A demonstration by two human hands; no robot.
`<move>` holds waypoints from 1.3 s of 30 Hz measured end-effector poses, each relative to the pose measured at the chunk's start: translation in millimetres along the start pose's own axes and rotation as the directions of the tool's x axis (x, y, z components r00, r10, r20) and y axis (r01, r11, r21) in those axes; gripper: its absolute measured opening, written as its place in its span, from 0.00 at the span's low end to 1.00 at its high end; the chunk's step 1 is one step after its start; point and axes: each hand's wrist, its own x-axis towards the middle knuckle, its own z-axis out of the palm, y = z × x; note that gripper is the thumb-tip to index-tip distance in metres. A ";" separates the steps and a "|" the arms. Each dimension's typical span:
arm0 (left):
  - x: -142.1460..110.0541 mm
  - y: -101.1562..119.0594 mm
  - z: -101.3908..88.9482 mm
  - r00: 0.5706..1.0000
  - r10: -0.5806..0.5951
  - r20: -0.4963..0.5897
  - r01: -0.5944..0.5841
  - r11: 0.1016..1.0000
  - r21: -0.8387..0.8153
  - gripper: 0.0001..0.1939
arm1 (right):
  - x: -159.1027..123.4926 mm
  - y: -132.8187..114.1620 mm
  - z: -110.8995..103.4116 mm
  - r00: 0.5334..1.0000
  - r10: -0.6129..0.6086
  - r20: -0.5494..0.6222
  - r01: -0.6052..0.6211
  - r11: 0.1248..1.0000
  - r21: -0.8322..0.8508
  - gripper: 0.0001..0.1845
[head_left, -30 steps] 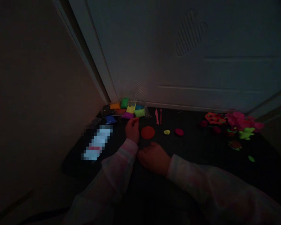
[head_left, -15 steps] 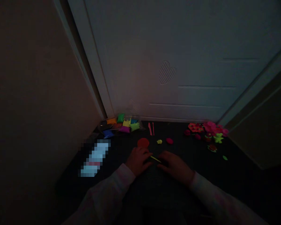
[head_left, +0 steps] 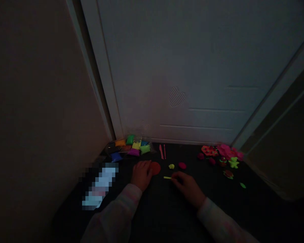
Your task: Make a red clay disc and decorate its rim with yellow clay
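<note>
My right hand pinches a short, thin yellow clay strip between thumb and fingertips, just above the dark table. Its other end points left. My left hand lies with fingers stretched out at the left edge of a flat orange-red clay disc; whether it presses on the disc, I cannot tell. Behind the strip sit a small lumpy yellow clay piece and a rounded magenta clay piece. Dim light hides fine detail.
Bags of coloured clay lie at the back left. A pink plastic knife and a thin pink stick rest beyond the disc. Pink clay flowers, a yellow-green figure and a green leaf shape lie right. A blurred-out bright object is left.
My left hand has left the yellow strip and moved left, beside the disc. The strip stays in my right hand, now lying nearly level. The view has tilted up.
</note>
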 end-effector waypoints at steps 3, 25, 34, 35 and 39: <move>5.1 -0.3 3.0 0.995 0.046 0.090 -0.045 0.999 -0.012 0.17 | 1.5 -0.4 -4.2 0.998 0.019 -0.057 -0.016 0.999 0.043 0.10; 19.6 3.2 4.2 0.994 0.066 -0.083 -0.074 0.993 -0.095 0.09 | 44.8 -13.8 23.0 0.928 -0.279 -0.249 0.211 0.940 -0.268 0.08; 21.5 2.7 8.7 0.991 0.011 -0.134 -0.023 0.996 -0.088 0.07 | 48.9 -3.3 27.2 0.932 -0.236 -0.274 0.153 0.944 -0.292 0.08; 21.4 2.3 8.5 0.990 0.009 -0.141 -0.022 0.996 -0.091 0.06 | 48.8 -3.5 27.6 0.932 -0.233 -0.277 0.149 0.944 -0.295 0.08; 21.2 2.3 7.2 0.985 0.027 -0.171 -0.045 0.994 -0.101 0.05 | 47.5 -7.2 28.3 0.929 -0.236 -0.286 0.144 0.940 -0.308 0.08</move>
